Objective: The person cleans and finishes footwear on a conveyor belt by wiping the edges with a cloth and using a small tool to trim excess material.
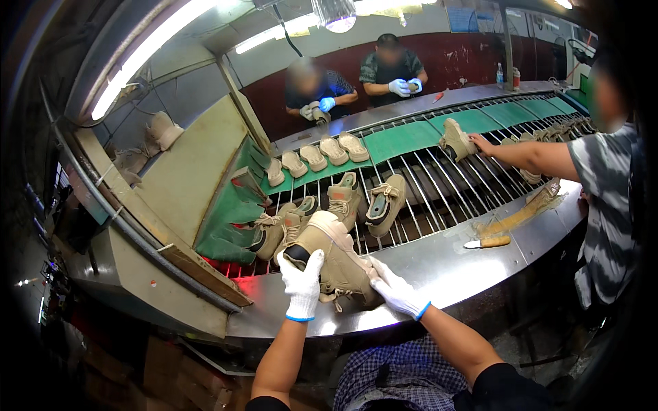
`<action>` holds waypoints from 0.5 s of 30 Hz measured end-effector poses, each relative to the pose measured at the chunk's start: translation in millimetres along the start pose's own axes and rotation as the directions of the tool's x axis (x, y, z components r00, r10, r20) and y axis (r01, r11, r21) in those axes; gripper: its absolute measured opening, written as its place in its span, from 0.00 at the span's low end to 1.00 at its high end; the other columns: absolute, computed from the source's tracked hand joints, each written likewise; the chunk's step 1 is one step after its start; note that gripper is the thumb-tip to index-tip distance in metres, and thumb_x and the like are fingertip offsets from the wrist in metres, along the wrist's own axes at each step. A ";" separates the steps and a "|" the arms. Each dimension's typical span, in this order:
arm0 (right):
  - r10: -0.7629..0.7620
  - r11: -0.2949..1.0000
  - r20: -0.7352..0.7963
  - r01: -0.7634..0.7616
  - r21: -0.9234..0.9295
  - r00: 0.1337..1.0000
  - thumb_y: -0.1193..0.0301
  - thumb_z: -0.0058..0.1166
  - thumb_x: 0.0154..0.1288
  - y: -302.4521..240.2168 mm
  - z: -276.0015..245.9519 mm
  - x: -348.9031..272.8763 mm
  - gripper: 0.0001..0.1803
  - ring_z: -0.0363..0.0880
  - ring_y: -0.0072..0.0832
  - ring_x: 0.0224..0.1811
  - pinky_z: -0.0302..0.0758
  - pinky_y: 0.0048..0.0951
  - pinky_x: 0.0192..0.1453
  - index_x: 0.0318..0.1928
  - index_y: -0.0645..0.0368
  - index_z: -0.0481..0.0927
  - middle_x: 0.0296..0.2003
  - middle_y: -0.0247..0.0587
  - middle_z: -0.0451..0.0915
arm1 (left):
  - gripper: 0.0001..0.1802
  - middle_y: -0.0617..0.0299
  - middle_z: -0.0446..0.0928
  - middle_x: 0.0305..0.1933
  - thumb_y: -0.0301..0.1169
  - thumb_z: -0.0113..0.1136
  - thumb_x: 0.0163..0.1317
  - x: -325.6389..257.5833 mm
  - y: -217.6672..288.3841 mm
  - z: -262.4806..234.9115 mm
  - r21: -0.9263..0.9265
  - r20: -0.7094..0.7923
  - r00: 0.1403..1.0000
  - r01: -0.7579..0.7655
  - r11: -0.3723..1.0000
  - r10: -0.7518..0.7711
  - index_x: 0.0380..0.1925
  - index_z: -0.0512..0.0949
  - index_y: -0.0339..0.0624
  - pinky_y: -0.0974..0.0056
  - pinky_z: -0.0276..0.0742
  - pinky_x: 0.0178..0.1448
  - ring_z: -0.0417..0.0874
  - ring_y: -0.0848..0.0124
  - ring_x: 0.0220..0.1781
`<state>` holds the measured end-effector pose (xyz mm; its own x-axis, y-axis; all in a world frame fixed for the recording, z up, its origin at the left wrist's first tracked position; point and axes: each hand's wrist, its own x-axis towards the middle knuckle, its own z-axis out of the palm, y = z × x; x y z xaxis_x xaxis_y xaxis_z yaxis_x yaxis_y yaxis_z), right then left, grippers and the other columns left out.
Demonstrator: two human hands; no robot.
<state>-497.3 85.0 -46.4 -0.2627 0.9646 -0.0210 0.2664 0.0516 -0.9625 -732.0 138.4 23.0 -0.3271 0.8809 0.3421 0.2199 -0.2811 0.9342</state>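
A beige lace-up shoe (337,264) is held up over the metal edge of the conveyor, tilted on its side, its laces hanging low. My left hand (301,284), in a white glove with a blue cuff, grips it near the dark-lined opening. My right hand (399,290), gloved the same way, holds its other side along the sole; some of those fingers are hidden. Just beyond, more beige shoes stand on the rods, among them a shoe (344,200) and another shoe (386,204) lying to its right.
Several beige soles (314,157) lie in a row on a green strip (397,145). A knife with a tan handle (495,242) rests on the metal ledge (439,270). Close on the right, a co-worker's hand (482,144) touches a shoe (455,140). Two people work across the conveyor. A hooded machine (185,157) stands left.
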 end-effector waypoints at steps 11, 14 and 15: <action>-0.121 0.439 -0.407 -0.319 -0.840 0.905 0.73 0.59 0.60 66.7 -222.7 -83.6 0.24 0.78 0.50 0.63 0.73 0.50 0.70 0.59 0.48 0.83 0.57 0.48 0.82 | 0.33 0.51 0.78 0.45 0.43 0.80 0.50 -61.8 38.6 -4.4 0.375 0.633 0.524 -0.852 0.366 0.570 0.51 0.76 0.38 0.51 0.81 0.43 0.83 0.54 0.42; -0.169 0.270 -0.434 -0.382 -0.884 0.885 0.65 0.60 0.67 95.1 -239.2 -90.1 0.17 0.80 0.47 0.53 0.77 0.52 0.57 0.56 0.48 0.83 0.49 0.45 0.82 | 0.18 0.55 0.75 0.37 0.39 0.75 0.52 -98.9 14.2 31.8 0.357 0.721 0.559 -0.806 0.472 0.409 0.34 0.76 0.44 0.54 0.78 0.39 0.81 0.57 0.38; -0.157 0.181 -0.433 -0.405 -0.896 0.888 0.65 0.60 0.68 102.8 -239.3 -84.4 0.16 0.80 0.47 0.51 0.78 0.53 0.54 0.55 0.49 0.82 0.48 0.45 0.81 | 0.16 0.56 0.75 0.36 0.39 0.74 0.55 -116.7 -3.9 39.9 0.404 0.741 0.558 -0.815 0.415 0.375 0.33 0.77 0.44 0.55 0.78 0.39 0.81 0.58 0.38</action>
<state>-225.9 70.7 -78.9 0.1261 0.9600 0.2499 0.9858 -0.1494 0.0763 -658.0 51.8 -24.6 0.5807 0.6681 0.4653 0.7292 -0.6810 0.0677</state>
